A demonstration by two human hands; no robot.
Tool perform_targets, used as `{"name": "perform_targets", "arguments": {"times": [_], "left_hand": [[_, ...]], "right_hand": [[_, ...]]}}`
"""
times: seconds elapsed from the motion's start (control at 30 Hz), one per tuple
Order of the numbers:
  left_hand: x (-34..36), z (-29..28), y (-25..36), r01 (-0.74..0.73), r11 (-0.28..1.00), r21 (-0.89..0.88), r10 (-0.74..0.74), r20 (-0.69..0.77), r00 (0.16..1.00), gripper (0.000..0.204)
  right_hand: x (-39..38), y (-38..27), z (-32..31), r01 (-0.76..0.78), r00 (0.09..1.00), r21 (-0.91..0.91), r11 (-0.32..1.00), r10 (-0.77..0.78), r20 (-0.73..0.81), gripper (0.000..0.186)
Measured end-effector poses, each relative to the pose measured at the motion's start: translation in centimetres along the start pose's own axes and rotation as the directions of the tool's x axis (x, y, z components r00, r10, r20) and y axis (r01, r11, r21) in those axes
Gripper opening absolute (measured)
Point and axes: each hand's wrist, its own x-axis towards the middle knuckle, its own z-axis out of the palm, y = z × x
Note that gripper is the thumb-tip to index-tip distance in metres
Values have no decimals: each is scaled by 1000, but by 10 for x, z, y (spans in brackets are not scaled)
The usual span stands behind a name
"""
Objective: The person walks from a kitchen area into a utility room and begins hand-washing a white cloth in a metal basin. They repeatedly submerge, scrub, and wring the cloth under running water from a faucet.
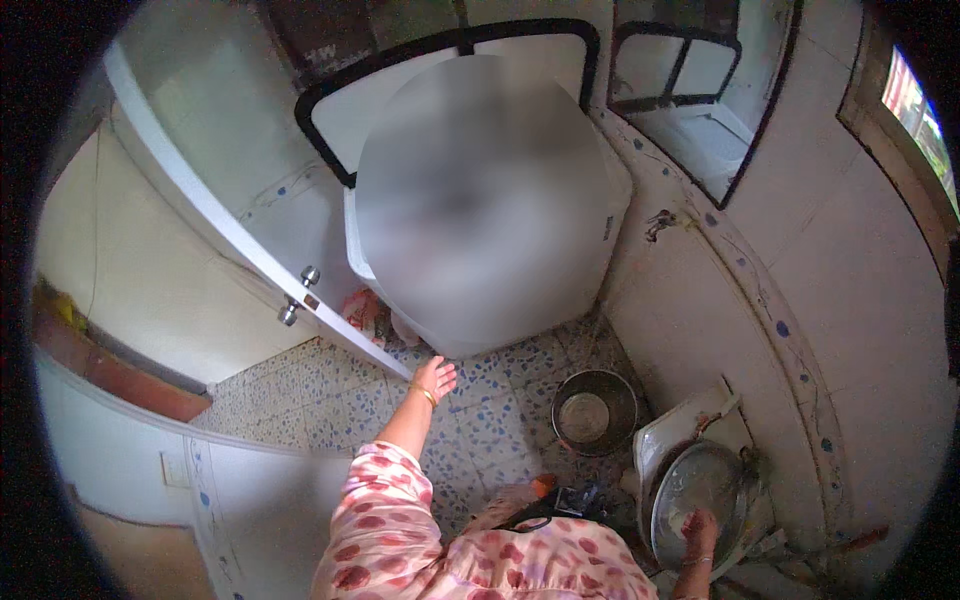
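My left hand [435, 378] is stretched forward with its fingers spread, holding nothing, beside the lower free edge of a white door [240, 238]. A gold-coloured bangle [429, 396] circles that wrist. At the lower right, my right hand [700, 527] is lowered over a round grey metal basin [712, 480]. Its fingers look curled in; what they hold, if anything, is hidden. Behind the basin a white panel [655, 432] leans toward the wall. Ahead stands a large white appliance [580, 290], its upper part blurred out.
A round metal bucket [594, 412] stands on the speckled tile floor [470, 430]. A tap [660, 224] juts from the right wall, below a mirror [700, 90]. Round door knobs [300, 294] stick out. A red-and-white bag [366, 316] lies behind the door.
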Motion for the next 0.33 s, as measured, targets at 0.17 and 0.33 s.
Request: {"name": "perform_targets", "arguments": {"times": [0.17, 0.33], "left_hand": [[-32, -63, -8, -32, 998, -50, 28, -70, 997, 42], [-67, -133, -8, -63, 994, -88, 50, -145, 988, 41]], "right_hand": [[36, -48, 30, 190, 981, -57, 980, -192, -30, 12], [114, -36, 41, 287, 937, -145, 947, -246, 248, 42]]}}
